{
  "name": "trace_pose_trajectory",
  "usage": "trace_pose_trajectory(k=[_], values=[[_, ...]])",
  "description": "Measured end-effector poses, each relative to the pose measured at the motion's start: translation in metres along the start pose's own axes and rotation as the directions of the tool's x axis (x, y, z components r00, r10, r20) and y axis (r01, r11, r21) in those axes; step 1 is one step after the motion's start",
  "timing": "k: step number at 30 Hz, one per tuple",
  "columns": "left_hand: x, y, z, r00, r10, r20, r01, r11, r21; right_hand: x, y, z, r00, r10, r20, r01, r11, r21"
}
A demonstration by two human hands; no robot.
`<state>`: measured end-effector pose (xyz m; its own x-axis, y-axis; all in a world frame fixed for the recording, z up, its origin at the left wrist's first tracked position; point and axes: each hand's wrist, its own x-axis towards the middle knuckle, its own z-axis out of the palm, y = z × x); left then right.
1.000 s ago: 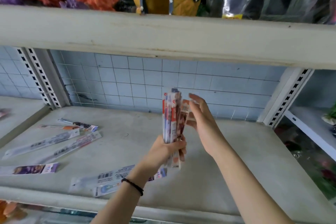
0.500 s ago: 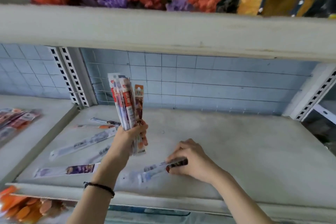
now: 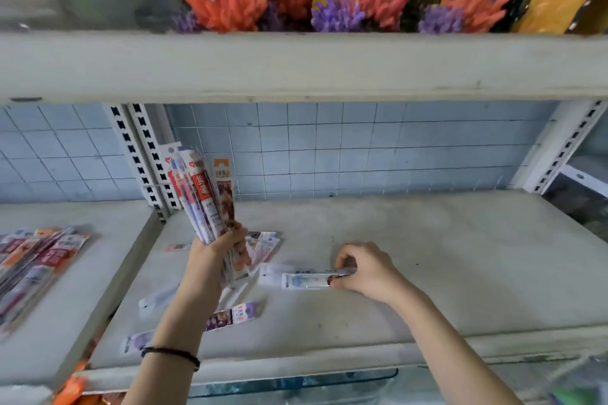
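**Step:** gathering loose packets off the shelf (image 3: pixel 460 273) into one bunch.

- Near edge, left: loose packets (image 3: pixel 235 314) lying flat, not yet picked; one w/ a purple-orange label.
- Mid: right hand (image 3: pixel 365 270), fingers curled, pinches the right end of the flat packet (image 3: pixel 309 281). Packet lies on the shelf, not lifted.
- Left of that: left hand (image 3: pixel 217 250) clenched round the lower part of the bundle (image 3: pixel 200 194). Held approx. upright above the shelf.
- Far left, next bay: side pile (image 3: pixel 36 256).
- Far: tile wall (image 3: pixel 362 148). Above: coral ornaments (image 3: pixel 230 6).

**Next move (est.):** lift the flat packet by its end and bring it left to the bundle. Left grip prob. must ease briefly w/o spilling the rest.

**Writing:** red panels w/ white characters, and an orange tab on one packet. All too blurred to read; no brand legible.
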<state>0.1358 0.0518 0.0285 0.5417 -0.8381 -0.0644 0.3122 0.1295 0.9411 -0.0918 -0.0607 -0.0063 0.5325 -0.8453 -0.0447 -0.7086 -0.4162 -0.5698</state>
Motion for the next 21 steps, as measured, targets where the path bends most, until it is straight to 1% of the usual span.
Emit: trace_pose_trajectory(k=[2, 3, 6, 7, 8, 9, 11, 12, 14, 18, 19, 21], values=[[0.0, -0.001, -0.005, 1.0, -0.023, -0.006, 0.023, 1.0, 0.003, -0.002, -0.001, -0.004, 0.999, 0.031, 0.036, -0.036, 0.989, 0.14], [0.001, -0.003, -0.005, 0.999, -0.039, 0.002, 0.039, 0.999, -0.002, -0.003, 0.0, -0.006, 0.999, 0.038, 0.027, -0.042, 0.984, 0.175], [-0.001, -0.01, 0.004, 0.995, -0.089, 0.037, 0.09, 0.996, -0.015, -0.003, 0.001, -0.011, 0.997, 0.064, -0.048, -0.048, 0.962, 0.269], [-0.002, -0.013, 0.008, 0.995, -0.094, 0.039, 0.095, 0.996, -0.004, -0.003, 0.001, -0.012, 0.994, 0.08, -0.069, -0.051, 0.939, 0.341], [-0.002, -0.015, 0.013, 0.995, -0.093, 0.028, 0.093, 0.996, 0.005, -0.003, 0.001, -0.015, 0.991, 0.098, -0.085, -0.05, 0.891, 0.452], [-0.002, -0.018, 0.017, 0.996, -0.087, 0.003, 0.087, 0.996, 0.01, -0.004, 0.001, -0.018, 0.986, 0.129, -0.101, -0.048, 0.817, 0.574], [-0.002, -0.025, 0.027, 0.993, -0.097, -0.069, 0.097, 0.995, 0.001, -0.006, -0.001, -0.021, 0.971, 0.199, -0.131, -0.025, 0.632, 0.775], [-0.003, -0.028, 0.033, 0.989, -0.119, -0.083, 0.117, 0.993, -0.021, -0.008, -0.004, -0.022, 0.964, 0.228, -0.135, -0.014, 0.551, 0.834], [-0.005, -0.035, 0.047, 0.983, -0.172, -0.063, 0.167, 0.983, -0.072, -0.011, -0.011, -0.023, 0.963, 0.243, -0.114, -0.007, 0.448, 0.894], [-0.012, -0.044, 0.071, 0.972, -0.234, 0.002, 0.232, 0.961, -0.153, -0.015, -0.025, -0.022, 0.981, 0.193, -0.038, -0.02, 0.289, 0.957], [-0.013, -0.045, 0.074, 0.97, -0.243, 0.015, 0.242, 0.954, -0.178, -0.016, -0.027, -0.021, 0.984, 0.177, -0.029, -0.02, 0.273, 0.962], [-0.016, -0.043, 0.079, 0.968, -0.249, 0.019, 0.248, 0.95, -0.191, -0.017, -0.029, -0.018, 0.991, 0.135, -0.014, -0.023, 0.274, 0.962]])
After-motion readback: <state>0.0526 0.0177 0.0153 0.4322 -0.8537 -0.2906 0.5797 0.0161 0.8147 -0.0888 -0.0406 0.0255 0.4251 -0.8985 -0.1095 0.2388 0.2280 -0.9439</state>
